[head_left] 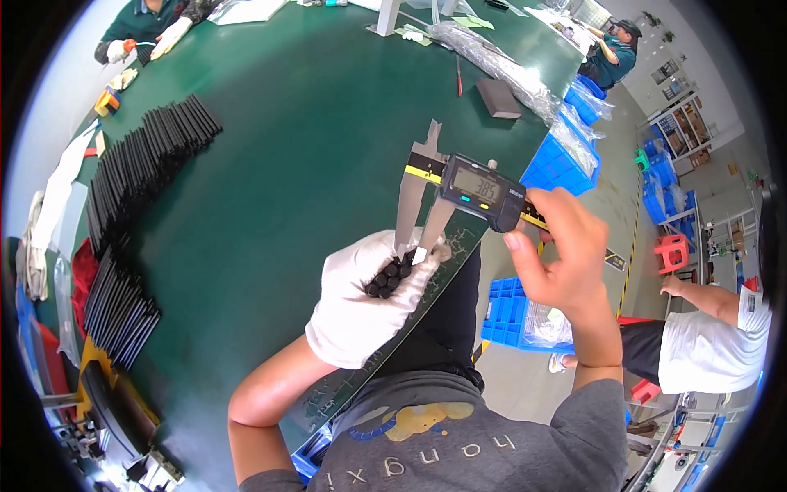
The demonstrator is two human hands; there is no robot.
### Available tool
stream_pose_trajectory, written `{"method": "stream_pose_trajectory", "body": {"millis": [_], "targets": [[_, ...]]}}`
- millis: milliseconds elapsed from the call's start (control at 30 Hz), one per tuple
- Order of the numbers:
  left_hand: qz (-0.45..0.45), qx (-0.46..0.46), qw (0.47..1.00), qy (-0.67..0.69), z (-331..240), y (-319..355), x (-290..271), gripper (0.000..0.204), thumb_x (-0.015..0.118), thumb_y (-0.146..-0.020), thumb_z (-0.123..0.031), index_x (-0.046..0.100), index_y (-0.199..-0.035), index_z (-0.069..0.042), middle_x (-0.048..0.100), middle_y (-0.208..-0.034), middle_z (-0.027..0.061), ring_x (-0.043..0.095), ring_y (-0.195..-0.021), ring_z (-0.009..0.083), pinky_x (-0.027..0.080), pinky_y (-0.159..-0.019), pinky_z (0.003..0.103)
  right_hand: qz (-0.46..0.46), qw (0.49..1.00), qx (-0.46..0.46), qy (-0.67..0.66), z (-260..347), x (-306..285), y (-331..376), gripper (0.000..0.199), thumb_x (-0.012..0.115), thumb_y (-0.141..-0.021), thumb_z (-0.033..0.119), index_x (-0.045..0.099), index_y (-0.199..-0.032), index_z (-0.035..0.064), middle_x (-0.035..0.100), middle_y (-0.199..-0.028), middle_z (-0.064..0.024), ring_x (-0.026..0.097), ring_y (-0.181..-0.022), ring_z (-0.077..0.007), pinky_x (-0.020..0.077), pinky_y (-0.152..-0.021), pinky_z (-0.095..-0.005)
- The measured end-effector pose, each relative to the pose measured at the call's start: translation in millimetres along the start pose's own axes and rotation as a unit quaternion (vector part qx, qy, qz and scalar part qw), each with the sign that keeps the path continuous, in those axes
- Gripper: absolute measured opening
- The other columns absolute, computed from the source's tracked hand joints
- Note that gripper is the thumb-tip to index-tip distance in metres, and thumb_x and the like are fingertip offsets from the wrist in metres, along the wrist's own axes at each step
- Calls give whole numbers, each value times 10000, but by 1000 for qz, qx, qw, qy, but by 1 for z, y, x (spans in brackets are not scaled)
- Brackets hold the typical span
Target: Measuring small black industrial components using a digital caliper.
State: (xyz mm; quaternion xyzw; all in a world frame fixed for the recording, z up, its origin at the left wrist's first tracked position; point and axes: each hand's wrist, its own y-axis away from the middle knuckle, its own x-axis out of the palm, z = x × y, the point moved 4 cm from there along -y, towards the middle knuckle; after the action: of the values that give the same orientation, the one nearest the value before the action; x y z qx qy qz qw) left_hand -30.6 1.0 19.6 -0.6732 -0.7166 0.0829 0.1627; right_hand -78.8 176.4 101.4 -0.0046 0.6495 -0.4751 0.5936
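My left hand [348,303], in a white glove, is closed around a bundle of black rods [388,279] whose round ends face up. A digital caliper [479,190] is in my bare right hand [566,254], thumb and fingers closed on its slider end. The caliper's jaws [420,217] point down and their tips reach the rods at the top of the bundle. Whether both tips touch one rod is too small to tell. Long rows of black rods [135,168] lie on the green table [270,148] to the left, with more rods [121,312] nearer me.
A dark box [498,98] and a plastic-wrapped bundle [492,61] lie at the table's far right. Blue crates [566,160] stand along the right edge, another blue crate [507,312] lower. Co-workers sit at the far left and far right; a person in white [709,340] is at right.
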Motion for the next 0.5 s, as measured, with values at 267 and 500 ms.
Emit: {"method": "stream_pose_trajectory", "body": {"millis": [267,500], "targets": [[71,-28,997,-15,-6,-3,-2,193,567,-875,-3,598,-1065,10,660,-944,89,624,-889,144,487,-802,266,-9,999,27,-29,-2,-3,3,270,734,-669,176,599,-855,33,524,-619,-52,497,-479,-178,366,-428,-281],[207,-124,956,169,0,-9,-11,189,609,-848,-11,617,-1035,13,655,-950,106,642,-895,192,503,-802,287,5,999,-44,-20,-6,4,-6,290,745,-655,194,595,-848,38,528,-623,-56,504,-485,-202,364,-426,-285]]}}
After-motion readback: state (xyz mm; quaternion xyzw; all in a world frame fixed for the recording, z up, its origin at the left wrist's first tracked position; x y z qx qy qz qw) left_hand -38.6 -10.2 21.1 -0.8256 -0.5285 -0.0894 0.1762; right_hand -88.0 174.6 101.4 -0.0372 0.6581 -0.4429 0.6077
